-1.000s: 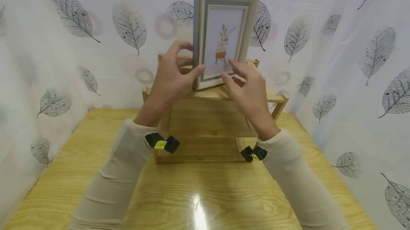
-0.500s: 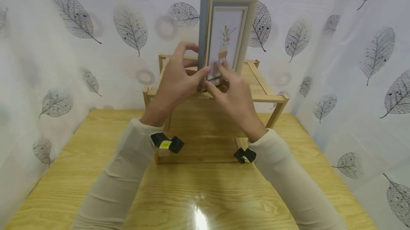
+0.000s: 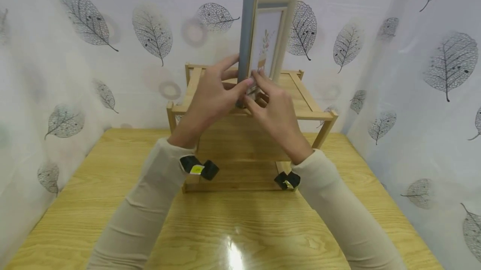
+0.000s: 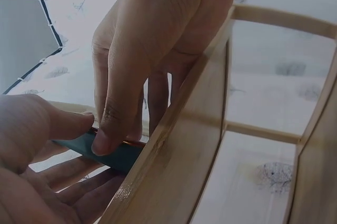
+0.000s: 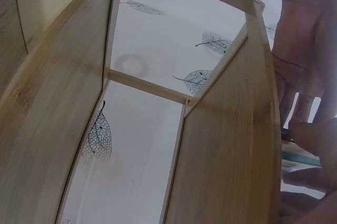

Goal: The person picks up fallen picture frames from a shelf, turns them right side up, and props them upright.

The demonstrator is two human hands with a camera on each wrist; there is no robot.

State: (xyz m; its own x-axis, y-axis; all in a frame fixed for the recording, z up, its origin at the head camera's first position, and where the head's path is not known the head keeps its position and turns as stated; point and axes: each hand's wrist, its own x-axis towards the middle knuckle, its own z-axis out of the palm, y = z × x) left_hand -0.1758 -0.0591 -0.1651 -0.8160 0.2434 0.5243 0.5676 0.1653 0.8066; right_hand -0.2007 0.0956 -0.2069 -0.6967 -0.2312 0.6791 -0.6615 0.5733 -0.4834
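A picture frame (image 3: 267,31) with a blue-grey side and cream front border stands upright above the wooden rack's top shelf, its face angled to the right. Inside it is a print of a potted plant. My left hand (image 3: 214,98) grips its left side low down, thumb in front and fingers behind. Meanwhile my right hand (image 3: 274,111) pinches the lower left corner with thumb and forefinger, close to the left thumb. In the left wrist view, both hands meet at the frame's blue-green edge (image 4: 118,158). Fingers largely hide its lower end in the right wrist view.
The wooden rack (image 3: 315,115) has a slatted-edge top shelf and lower tiers, and stands on a wood-grain table (image 3: 240,220). A pale curtain (image 3: 150,86) with leaf prints surrounds the table at the back and sides.
The frame has turned further to the right, showing more of its side. My left hand has shifted slightly right with it; my right hand has moved left onto its lower left corner.
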